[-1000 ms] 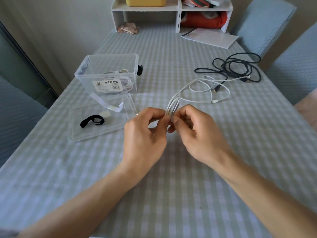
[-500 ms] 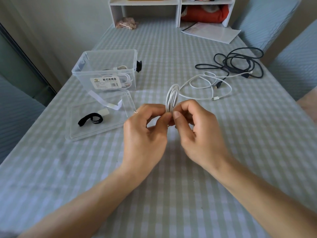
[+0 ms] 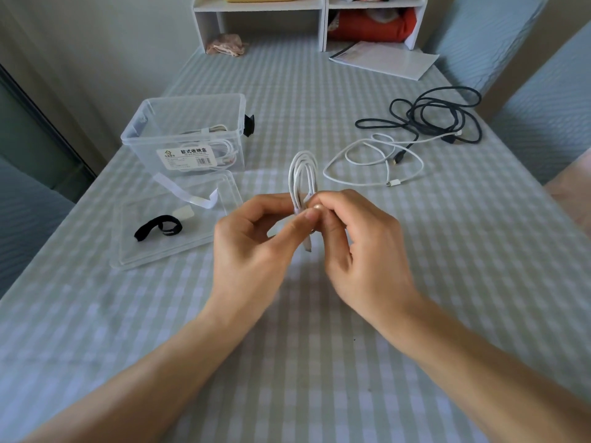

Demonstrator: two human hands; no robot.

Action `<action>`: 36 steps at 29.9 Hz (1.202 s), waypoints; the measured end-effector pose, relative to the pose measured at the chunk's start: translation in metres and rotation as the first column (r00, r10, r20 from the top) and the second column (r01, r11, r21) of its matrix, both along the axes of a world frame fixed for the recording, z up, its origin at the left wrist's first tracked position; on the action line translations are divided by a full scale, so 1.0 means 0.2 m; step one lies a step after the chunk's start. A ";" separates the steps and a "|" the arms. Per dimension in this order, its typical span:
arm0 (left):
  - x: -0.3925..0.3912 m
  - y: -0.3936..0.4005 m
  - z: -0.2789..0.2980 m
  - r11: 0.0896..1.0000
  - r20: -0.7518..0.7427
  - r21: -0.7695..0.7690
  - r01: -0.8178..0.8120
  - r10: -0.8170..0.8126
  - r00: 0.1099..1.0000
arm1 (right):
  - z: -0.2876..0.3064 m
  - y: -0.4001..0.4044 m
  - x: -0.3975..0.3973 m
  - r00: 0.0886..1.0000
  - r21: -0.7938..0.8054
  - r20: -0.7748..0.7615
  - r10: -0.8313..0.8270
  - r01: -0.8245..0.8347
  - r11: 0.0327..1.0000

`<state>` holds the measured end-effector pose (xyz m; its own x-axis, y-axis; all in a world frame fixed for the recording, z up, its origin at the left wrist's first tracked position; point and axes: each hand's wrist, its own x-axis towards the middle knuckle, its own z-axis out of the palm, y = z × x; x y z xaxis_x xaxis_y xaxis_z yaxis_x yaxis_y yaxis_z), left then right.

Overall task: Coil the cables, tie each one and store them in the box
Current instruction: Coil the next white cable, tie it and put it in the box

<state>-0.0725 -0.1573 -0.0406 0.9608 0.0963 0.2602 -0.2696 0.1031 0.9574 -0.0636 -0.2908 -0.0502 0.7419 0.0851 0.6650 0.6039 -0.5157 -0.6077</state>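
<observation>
A coiled white cable (image 3: 302, 174) stands upright above the table's middle, its loops rising over my fingers. My left hand (image 3: 256, 247) pinches the coil's lower part between thumb and fingers. My right hand (image 3: 358, 247) pinches the same spot from the right, fingers curled round it. A loose white cable (image 3: 371, 161) and a tangled black cable (image 3: 438, 116) lie at the right. The clear box (image 3: 185, 135) at the left holds tied white cables. Its lid (image 3: 179, 225) lies in front, with a black strap (image 3: 158, 230) and a white strap (image 3: 198, 196) on it.
A white shelf unit (image 3: 307, 14) stands at the table's far end, with a paper booklet (image 3: 383, 59) in front of it and a crumpled pink item (image 3: 225, 44) beside it. Blue-covered chairs (image 3: 486, 36) stand along the right side.
The coil has been turned more upright and lifted slightly between both hands. Its loops now stand taller above my fingers, and a connector end hangs below them.
</observation>
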 end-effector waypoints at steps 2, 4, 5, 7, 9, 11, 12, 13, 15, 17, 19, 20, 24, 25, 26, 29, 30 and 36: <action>0.00 0.00 0.01 1.000 -0.019 -0.016 -0.007 0.007 1.000 | 0.01 0.00 0.00 0.999 -0.005 -0.005 0.051 -0.051 0.999; 0.01 0.01 0.01 0.998 -0.048 -0.056 -0.020 0.018 0.999 | 0.02 -0.01 0.00 0.995 -0.002 -0.025 0.094 -0.094 0.996; 0.01 0.02 0.02 0.997 -0.061 -0.072 -0.019 0.014 0.998 | 0.02 -0.01 0.00 0.994 0.008 -0.035 0.106 -0.105 0.994; 0.02 0.04 0.02 0.997 -0.067 -0.070 -0.013 0.008 0.998 | 0.03 -0.02 0.00 0.990 0.039 -0.056 0.127 -0.125 0.991; 0.03 0.05 0.02 1.000 -0.066 -0.017 -0.007 0.006 0.998 | 0.04 -0.03 0.02 0.986 0.094 -0.081 0.143 -0.135 0.986; 0.03 0.04 0.02 0.998 -0.066 0.058 -0.002 0.006 0.998 | 0.05 -0.06 0.03 0.990 0.114 -0.059 0.125 -0.118 0.986; 0.03 0.04 0.02 0.994 -0.062 0.113 -0.012 0.019 0.998 | 0.04 -0.08 0.03 0.993 0.096 -0.033 0.109 -0.106 0.990; 0.04 0.04 0.01 0.985 -0.056 0.172 -0.028 0.038 0.998 | 0.04 -0.10 0.04 0.996 0.065 -0.001 0.094 -0.094 0.993; 0.05 0.04 0.00 0.963 -0.056 0.258 -0.072 0.090 0.994 | 0.04 -0.11 0.04 0.996 -0.011 0.071 0.059 -0.058 0.998; 0.06 0.05 -0.01 0.944 -0.054 0.310 -0.111 0.134 0.989 | 0.03 -0.11 0.05 0.990 -0.082 0.138 0.024 -0.013 0.997; 0.07 0.05 -0.01 0.914 -0.048 0.385 -0.126 0.156 0.987 | 0.02 -0.10 0.05 0.985 -0.129 0.171 0.005 0.018 0.991; 0.07 0.04 -0.01 0.891 -0.042 0.433 -0.132 0.167 0.985 | 0.02 -0.09 0.05 0.985 -0.155 0.173 0.003 0.024 0.988; 0.06 0.02 -0.03 0.813 0.024 0.560 -0.162 0.179 0.983 | 0.01 -0.06 0.04 0.989 -0.310 0.138 -0.056 0.097 0.946; 0.06 0.01 -0.03 0.795 0.048 0.582 -0.171 0.177 0.983 | 0.01 -0.05 0.04 0.986 -0.351 0.139 -0.087 0.131 0.927; 0.05 0.01 -0.03 0.786 0.069 0.591 -0.181 0.174 0.982 | 0.01 -0.05 0.04 0.983 -0.381 0.145 -0.113 0.161 0.910; 0.04 0.00 -0.03 0.817 0.062 0.548 -0.180 0.174 0.983 | 0.00 -0.06 0.04 0.971 -0.406 0.190 -0.147 0.214 0.888; 0.04 0.00 -0.03 0.829 0.040 0.531 -0.172 0.178 0.983 | 0.00 -0.06 0.04 0.966 -0.403 0.211 -0.150 0.226 0.887; 0.04 0.00 -0.03 0.827 0.049 0.524 -0.205 0.211 0.976 | -0.02 -0.04 0.03 0.968 -0.397 0.212 -0.136 0.213 0.893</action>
